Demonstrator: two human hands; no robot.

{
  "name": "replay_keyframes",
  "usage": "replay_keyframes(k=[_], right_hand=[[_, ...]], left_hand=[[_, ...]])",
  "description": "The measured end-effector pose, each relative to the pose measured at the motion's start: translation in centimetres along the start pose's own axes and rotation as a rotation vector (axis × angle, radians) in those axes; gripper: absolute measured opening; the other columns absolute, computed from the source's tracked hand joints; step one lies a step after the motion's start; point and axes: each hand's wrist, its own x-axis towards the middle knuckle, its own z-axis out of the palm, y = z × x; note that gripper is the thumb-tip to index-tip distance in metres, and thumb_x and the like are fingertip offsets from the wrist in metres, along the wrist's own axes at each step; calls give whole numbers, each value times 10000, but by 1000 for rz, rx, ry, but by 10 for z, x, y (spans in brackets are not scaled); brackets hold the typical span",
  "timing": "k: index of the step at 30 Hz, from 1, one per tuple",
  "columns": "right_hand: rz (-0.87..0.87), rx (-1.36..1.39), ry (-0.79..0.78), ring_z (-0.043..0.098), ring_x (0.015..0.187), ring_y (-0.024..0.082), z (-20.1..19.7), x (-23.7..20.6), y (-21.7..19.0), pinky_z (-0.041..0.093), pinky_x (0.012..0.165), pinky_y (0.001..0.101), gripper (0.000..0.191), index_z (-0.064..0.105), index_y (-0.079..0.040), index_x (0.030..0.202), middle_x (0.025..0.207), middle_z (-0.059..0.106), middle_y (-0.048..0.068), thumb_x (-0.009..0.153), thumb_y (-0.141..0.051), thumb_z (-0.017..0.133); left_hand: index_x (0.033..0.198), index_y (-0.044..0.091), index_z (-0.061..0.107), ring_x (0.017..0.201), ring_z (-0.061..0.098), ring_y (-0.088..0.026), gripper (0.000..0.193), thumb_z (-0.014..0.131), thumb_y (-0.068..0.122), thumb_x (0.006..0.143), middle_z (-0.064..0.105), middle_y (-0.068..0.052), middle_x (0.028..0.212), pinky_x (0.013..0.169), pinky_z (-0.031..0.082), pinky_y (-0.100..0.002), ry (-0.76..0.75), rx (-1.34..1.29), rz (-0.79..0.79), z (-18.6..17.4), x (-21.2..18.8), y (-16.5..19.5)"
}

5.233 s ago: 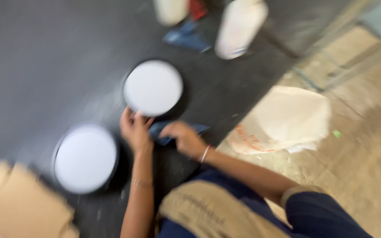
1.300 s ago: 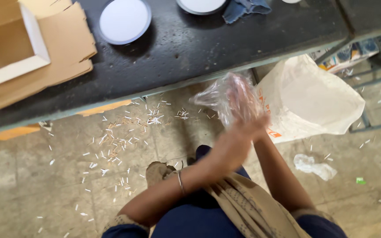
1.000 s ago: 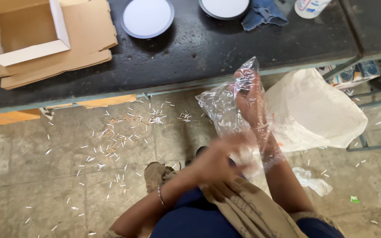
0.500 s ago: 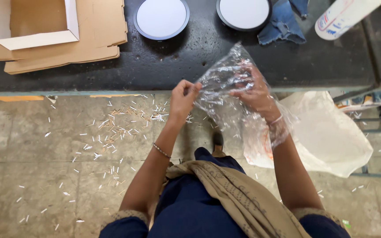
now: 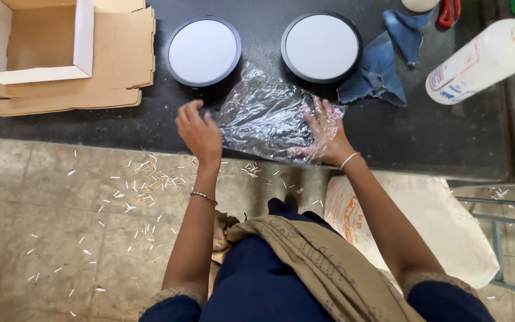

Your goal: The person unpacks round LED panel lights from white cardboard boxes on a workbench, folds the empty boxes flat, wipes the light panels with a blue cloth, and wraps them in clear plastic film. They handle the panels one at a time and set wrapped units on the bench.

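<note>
A crumpled clear plastic bag lies on the black table near its front edge. My right hand is inside the bag, fingers spread flat, pressing it onto the table. My left hand hovers at the bag's left edge, fingers curled and loose, holding nothing that I can see. Just behind the bag sit two round white discs with black rims, one on the left and one on the right.
An open cardboard box rests on flattened cardboard at the back left. A blue cloth and a white squeeze bottle lie at the right. A white sack stands on the littered floor beside my right leg.
The bag was held up in the air in both hands; now it lies spread on the table. My right hand stays inside it, and my left hand has let go.
</note>
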Motion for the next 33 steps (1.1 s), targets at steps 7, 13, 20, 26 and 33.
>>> replay_keyframes(k=[7,13,20,26,33], right_hand=[[-94,31,57,102,1544,475,-12,-20,2,80,1216,622,1148,282,-111,1611,1672,155,283,778,-835,594],[-31,-83,42,289,1481,378,-70,-97,35,164,1189,576,744,513,-185,1489,1588,389,150,880,-605,600],[71,148,333,599,1305,293,-99,-88,66,437,1124,459,211,725,-120,1170,1359,682,86,967,-151,674],[-163,-4,475,557,1367,327,-93,11,95,416,1170,438,527,636,-28,1386,1465,618,130,876,93,583],[-411,-200,392,534,1401,283,-105,71,134,382,1199,434,571,619,-55,1425,1503,592,97,876,91,563]], left_hand=[[1580,208,396,1531,191,-336,711,417,643,1018,301,-66,1659,1224,61,-567,-517,209,333,73,-4,56],[1609,234,372,1567,155,-329,782,366,719,995,238,-33,1699,1258,36,-563,-596,287,301,88,-11,40],[1635,48,180,1584,60,-392,946,395,733,1019,126,-177,1733,1225,-36,-615,-676,211,301,68,-15,94],[1559,-61,187,1536,101,-457,956,658,325,822,155,-322,1636,1223,20,-588,-839,114,288,60,-103,179],[1491,-148,284,1482,236,-517,794,581,-45,762,268,-399,1552,1211,119,-608,-659,138,310,83,-110,167]])
